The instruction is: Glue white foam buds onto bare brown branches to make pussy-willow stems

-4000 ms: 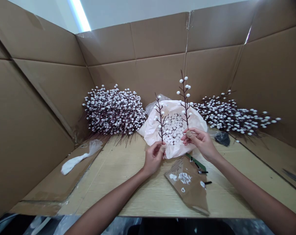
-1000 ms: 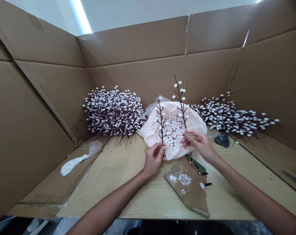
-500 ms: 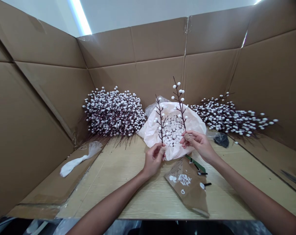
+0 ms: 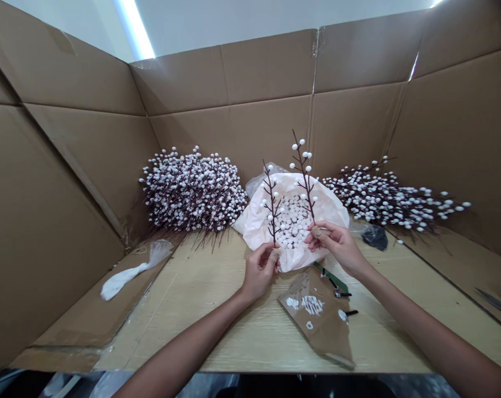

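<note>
Two dark brown artificial berry stems stand upright side by side over a bag of loose white berries. My left hand (image 4: 262,268) pinches the lower end of the left berry stem (image 4: 272,202). Between the thumb and fingers of my right hand (image 4: 331,243) is the base of the right berry stem (image 4: 305,171), which reaches higher. White berries dot the branches of both. Behind and below them, the pale plastic bag (image 4: 254,226) lies open, its white berries (image 4: 294,235) showing inside. Nearer me is a cardboard piece (image 4: 325,337) smeared with white paste.
Piles of berried stems lie at the left (image 4: 192,188) and right (image 4: 395,193). A knotted white bag (image 4: 126,279) rests on the left, scissors (image 4: 496,303) at the far right, and a dark lump (image 4: 375,237) near the right pile. Cardboard walls (image 4: 270,127) enclose the table (image 4: 184,309).
</note>
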Tool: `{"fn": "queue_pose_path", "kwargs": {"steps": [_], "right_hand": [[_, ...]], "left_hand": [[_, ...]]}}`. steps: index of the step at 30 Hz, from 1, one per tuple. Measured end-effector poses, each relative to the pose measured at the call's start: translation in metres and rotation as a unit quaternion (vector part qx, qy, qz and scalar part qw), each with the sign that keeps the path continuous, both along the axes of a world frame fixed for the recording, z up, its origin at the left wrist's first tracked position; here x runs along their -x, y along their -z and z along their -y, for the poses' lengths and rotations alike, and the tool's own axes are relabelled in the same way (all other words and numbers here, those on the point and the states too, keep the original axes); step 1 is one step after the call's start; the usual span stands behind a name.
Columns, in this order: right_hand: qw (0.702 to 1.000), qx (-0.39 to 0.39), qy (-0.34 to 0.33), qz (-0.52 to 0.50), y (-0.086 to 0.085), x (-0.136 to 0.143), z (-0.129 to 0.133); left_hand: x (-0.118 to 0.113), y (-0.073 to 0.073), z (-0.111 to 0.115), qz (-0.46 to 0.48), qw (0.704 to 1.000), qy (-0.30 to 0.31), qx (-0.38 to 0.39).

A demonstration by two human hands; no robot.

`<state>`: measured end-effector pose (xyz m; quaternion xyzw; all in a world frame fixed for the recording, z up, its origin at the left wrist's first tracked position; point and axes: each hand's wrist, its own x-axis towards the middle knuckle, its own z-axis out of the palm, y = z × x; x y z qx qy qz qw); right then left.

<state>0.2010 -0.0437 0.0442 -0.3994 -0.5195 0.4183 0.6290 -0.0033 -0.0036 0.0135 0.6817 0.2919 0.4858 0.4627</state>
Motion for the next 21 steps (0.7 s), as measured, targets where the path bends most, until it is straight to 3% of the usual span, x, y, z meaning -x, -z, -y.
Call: {"fn": "queue_pose_path", "kwargs": {"steps": [21], "right_hand": [[1.0,0.004,-0.002,0.005,-0.0004,-0.0001,-0.0002]], "left_hand": [[-0.0001,0.0008,-0.0005,0.004,1.0,-0.001,0.001]]}}
